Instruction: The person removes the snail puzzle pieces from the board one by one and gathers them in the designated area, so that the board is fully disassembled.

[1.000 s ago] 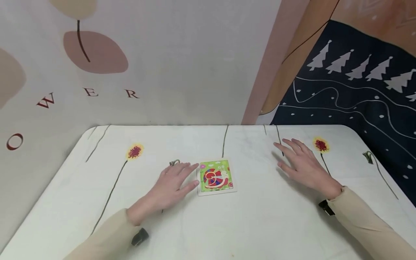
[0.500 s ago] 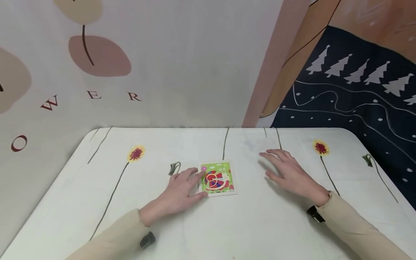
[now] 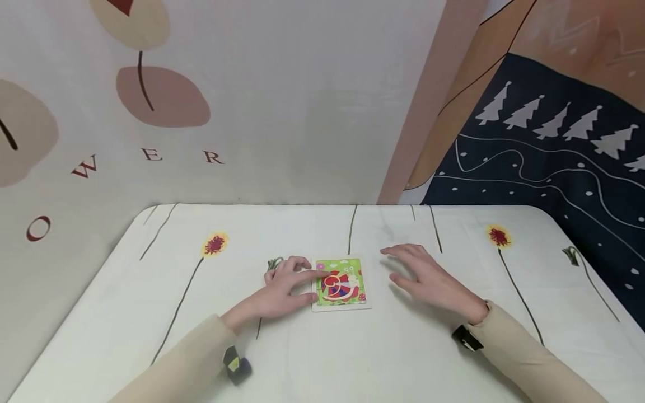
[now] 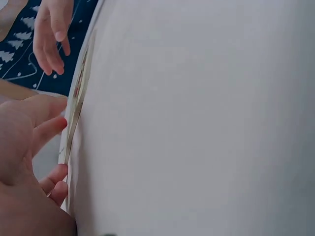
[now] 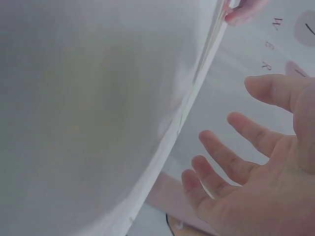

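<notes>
Square picture board (image 3: 345, 291) on a white surface (image 3: 353, 358)

The picture board, bearing a bright snail design, lay flat between the hands. The left hand (image 3: 279, 291) was at its left, fingers released, the index extended over the design; contact could not be told. The right hand (image 3: 430, 282) was near its right side, apart from it, fingers relaxed around nothing

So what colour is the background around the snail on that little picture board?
Green. The picture board shows best in the head view.
</notes>
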The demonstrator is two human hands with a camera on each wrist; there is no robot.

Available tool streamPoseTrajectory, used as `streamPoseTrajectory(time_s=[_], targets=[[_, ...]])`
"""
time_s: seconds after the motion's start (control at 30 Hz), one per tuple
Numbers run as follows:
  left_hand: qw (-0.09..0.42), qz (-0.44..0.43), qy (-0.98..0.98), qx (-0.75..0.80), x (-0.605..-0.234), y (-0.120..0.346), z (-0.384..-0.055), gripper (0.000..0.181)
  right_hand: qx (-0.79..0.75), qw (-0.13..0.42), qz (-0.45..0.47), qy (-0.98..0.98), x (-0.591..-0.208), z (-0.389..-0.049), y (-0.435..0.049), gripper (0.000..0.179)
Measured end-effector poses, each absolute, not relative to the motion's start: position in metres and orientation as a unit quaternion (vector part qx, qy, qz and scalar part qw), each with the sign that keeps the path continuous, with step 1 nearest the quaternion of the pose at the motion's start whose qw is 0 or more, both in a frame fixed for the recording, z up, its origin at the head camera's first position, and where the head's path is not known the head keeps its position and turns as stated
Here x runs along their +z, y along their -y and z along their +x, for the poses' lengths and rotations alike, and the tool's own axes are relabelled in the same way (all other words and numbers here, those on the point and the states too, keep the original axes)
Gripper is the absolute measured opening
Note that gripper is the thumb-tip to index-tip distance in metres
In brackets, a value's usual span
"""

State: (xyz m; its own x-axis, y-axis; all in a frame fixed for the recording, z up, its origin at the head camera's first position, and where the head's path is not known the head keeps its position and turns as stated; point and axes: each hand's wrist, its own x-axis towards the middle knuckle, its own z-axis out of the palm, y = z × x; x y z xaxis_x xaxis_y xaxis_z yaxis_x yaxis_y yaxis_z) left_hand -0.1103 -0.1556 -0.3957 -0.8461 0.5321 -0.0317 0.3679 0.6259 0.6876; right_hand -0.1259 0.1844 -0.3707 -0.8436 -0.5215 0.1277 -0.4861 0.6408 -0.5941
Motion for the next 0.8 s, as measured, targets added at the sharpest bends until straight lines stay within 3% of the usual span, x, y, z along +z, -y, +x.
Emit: streamPoseTrajectory(time_s=[0.47, 0.8], targets=[[0.109, 0.250, -0.882, 0.384, -0.394, 0.153, -0.113, 0.032, -0.389, 0.124, -0.298, -0.863, -0.373, -0.141, -0.147, 0.036], [0.124, 0.242, -0.882, 0.386, -0.395, 0.154, -0.114, 0.033, -0.420, 0.175, -0.324, -0.829, -0.377, -0.159, -0.114, 0.027]])
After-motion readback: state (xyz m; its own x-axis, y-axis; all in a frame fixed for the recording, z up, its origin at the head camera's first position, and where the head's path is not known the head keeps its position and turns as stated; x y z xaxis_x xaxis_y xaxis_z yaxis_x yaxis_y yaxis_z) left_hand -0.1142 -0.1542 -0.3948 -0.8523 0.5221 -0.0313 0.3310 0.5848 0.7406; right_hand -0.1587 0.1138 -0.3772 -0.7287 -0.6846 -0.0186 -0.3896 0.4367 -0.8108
